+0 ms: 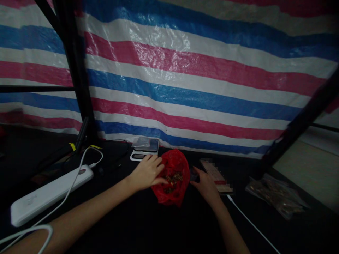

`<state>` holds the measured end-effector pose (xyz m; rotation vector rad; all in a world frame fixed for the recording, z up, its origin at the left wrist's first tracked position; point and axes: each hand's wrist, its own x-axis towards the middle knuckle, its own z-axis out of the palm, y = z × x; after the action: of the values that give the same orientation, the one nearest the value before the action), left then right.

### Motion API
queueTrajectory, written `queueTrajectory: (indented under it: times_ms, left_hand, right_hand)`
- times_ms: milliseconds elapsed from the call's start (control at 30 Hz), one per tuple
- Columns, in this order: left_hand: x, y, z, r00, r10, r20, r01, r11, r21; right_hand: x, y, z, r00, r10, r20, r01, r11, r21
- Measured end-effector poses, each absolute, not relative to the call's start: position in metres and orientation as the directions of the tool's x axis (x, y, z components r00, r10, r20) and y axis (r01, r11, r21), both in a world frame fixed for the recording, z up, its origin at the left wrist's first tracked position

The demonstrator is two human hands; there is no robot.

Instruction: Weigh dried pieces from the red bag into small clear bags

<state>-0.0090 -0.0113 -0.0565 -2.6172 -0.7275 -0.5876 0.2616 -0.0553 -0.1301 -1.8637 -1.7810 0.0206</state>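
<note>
A red plastic bag (pixel 173 157) stands with its mouth open on the black table, and small brownish pieces (pixel 174 178) lie inside; their kind is too dim to tell. My left hand (pixel 148 172) grips the bag's left rim, thumb reaching over the edge toward the pieces. On the other side of the bag, my right hand (pixel 206 183) has thumb and fingers closed around a small, dark, see-through plastic piece (pixel 194 174), perhaps a little bag. This piece is close against the red bag's right side.
Behind the red bag sits a small white scale (pixel 136 156) with a clear packet (pixel 144 143) on it. A phone (pixel 215 173) with a white cable (pixel 251 221) lies right. Filled clear bags (pixel 278 195) are farther right. A white power bank (pixel 51 195) lies left, before a striped sheet (pixel 185 88).
</note>
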Motion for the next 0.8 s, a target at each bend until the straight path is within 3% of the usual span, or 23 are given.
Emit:
queueTrajectory:
  times_ms: [167, 300, 367, 433, 600, 800]
  left_hand:
    - [0.001, -0.069, -0.085, 0.811, 0.383, 0.443, 0.459, -0.885, -0.075]
    - [0.005, -0.079, -0.098, 0.851, 0.342, 0.399, 0.410, -0.907, -0.097]
    - [0.005, -0.076, -0.100, 0.869, 0.333, 0.367, 0.403, -0.905, -0.134]
    - [0.003, -0.072, -0.099, 0.894, 0.306, 0.327, 0.377, -0.909, -0.178]
    - [-0.007, -0.066, -0.090, 0.905, 0.294, 0.308, 0.366, -0.907, -0.210]
    - [-0.015, -0.060, -0.076, 0.858, 0.413, 0.307, 0.463, -0.880, -0.109]
  right_hand:
    - [0.248, -0.057, -0.119, 0.122, 0.874, 0.471, 0.892, 0.111, -0.437]
    - [0.237, -0.059, -0.100, 0.114, 0.806, 0.581, 0.837, 0.237, -0.493]
    - [0.230, -0.063, -0.090, 0.005, 0.802, 0.597, 0.865, 0.296, -0.405]
    - [0.222, -0.067, -0.083, -0.150, 0.808, 0.570, 0.915, 0.333, -0.230]
    - [0.205, -0.071, -0.077, -0.331, 0.822, 0.462, 0.943, 0.281, 0.176]
    - [0.196, -0.065, -0.082, -0.399, 0.812, 0.425, 0.915, 0.319, 0.249]
